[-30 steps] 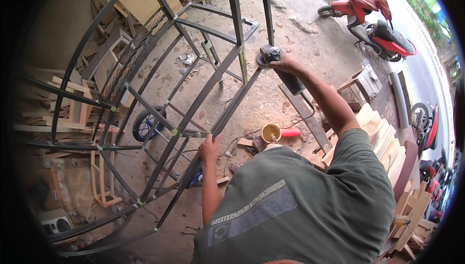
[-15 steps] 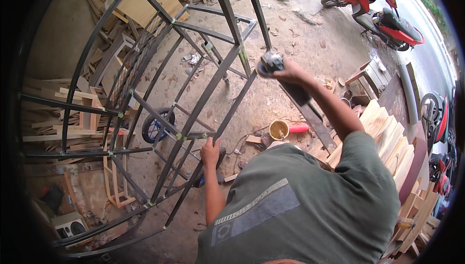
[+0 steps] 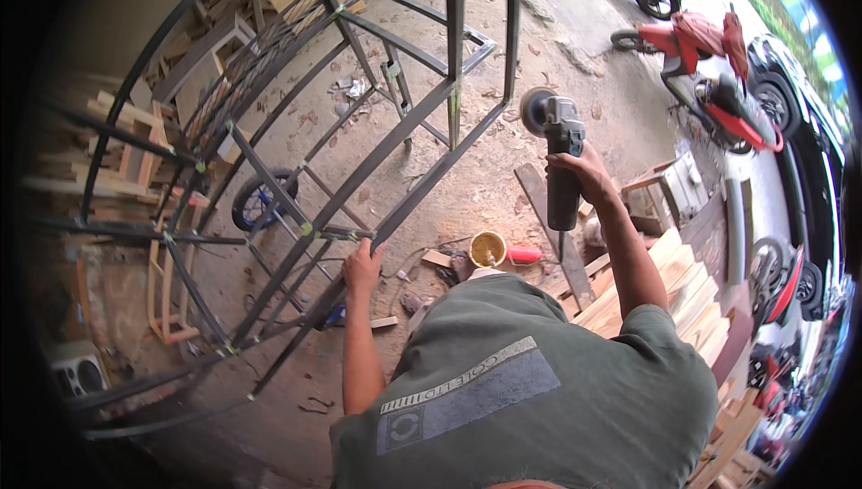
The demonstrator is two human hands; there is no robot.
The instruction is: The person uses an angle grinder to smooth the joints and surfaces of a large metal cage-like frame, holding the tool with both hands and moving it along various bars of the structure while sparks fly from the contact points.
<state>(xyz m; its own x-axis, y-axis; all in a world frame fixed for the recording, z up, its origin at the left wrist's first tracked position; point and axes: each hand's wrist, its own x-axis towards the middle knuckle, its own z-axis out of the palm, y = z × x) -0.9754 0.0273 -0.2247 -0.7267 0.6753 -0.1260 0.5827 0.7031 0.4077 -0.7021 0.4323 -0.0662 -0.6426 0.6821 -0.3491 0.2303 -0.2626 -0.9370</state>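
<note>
The right hand (image 3: 588, 179) is closed around the body of an angle grinder (image 3: 558, 152), held up with the arm stretched out. The disc end points away from the person and stands in free air, just beside the nearest bar of the dark steel frame (image 3: 404, 143) but apart from it. A second ago the grinder head was at or against that bar; it has since been drawn back toward the person's right, so the cut or grind on that spot appears to be paused or finished. No sparks show.

The left hand (image 3: 362, 266) is clasped on a lower sloping bar of the frame, fingers wrapped over it. It was on that bar a second ago too, which suggests the frame is being steadied throughout.

The frame is a large curved cage of welded bars standing on a dirt floor (image 3: 503, 67). A small blue-rimmed wheel (image 3: 256, 202) lies under it. Below the grinder sit a yellow cup (image 3: 488, 247), a red tool handle (image 3: 523, 255) and a stack of planks (image 3: 682, 282). A red motorbike (image 3: 709, 76) stands farther off on the right.
</note>
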